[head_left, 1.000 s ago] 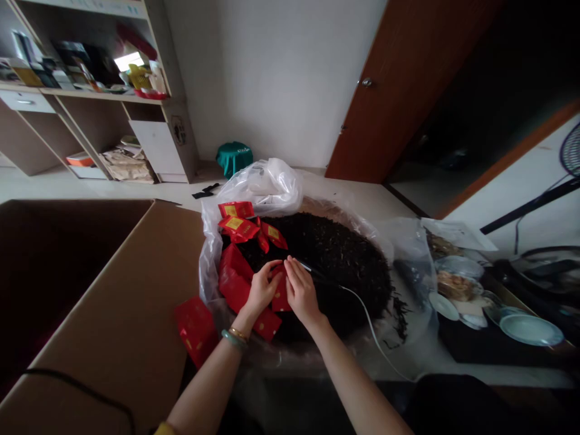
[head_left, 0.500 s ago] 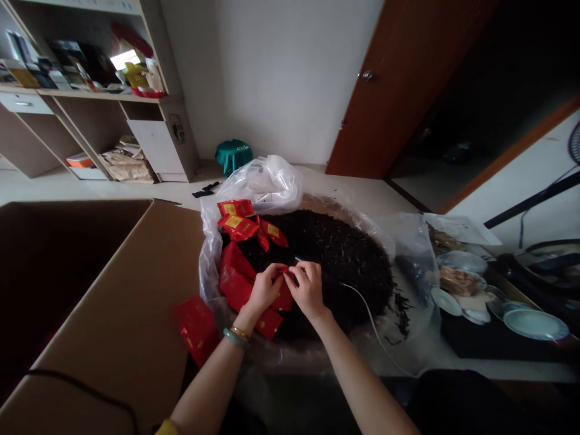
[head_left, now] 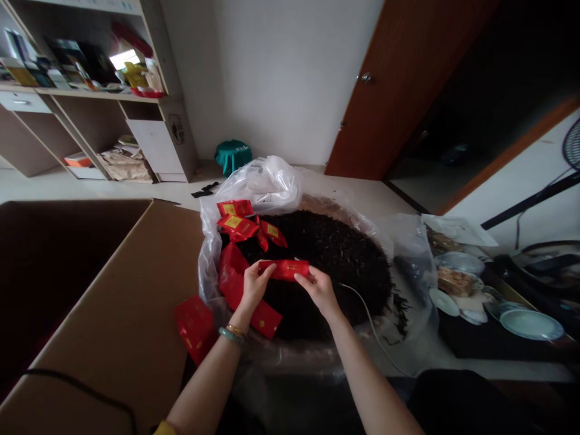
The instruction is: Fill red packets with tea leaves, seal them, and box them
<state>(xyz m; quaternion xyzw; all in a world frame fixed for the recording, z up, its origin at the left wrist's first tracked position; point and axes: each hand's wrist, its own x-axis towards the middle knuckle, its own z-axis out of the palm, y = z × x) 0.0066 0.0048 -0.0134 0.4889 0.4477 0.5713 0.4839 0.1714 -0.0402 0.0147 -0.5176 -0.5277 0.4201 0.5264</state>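
A red packet (head_left: pixel 286 270) is stretched level between my two hands, above a heap of dark, dry tea-like leaves (head_left: pixel 344 241). My left hand (head_left: pixel 255 284) pinches its left end and my right hand (head_left: pixel 318 289) pinches its right end. The leaves lie in a large container lined with a clear plastic bag (head_left: pixel 209 260). Several filled red packets with yellow labels (head_left: pixel 238 226) rest on the far left of the heap. Nearer my left hand lie flat red packets (head_left: pixel 265 318). A thin white cord (head_left: pixel 367 308) runs from the leaves toward the lower right.
An open cardboard box (head_left: pixel 149 290) stands at the left, with a red packet (head_left: pixel 194 326) between it and the bag. To the right are lidded tubs (head_left: pixel 460 272) and a pale dish (head_left: pixel 531 320). A green-covered stool (head_left: pixel 232 157) is by the wall.
My hands have moved apart, from fingertips close together around a small red piece. The red packet now shows spread out lengthwise between them.
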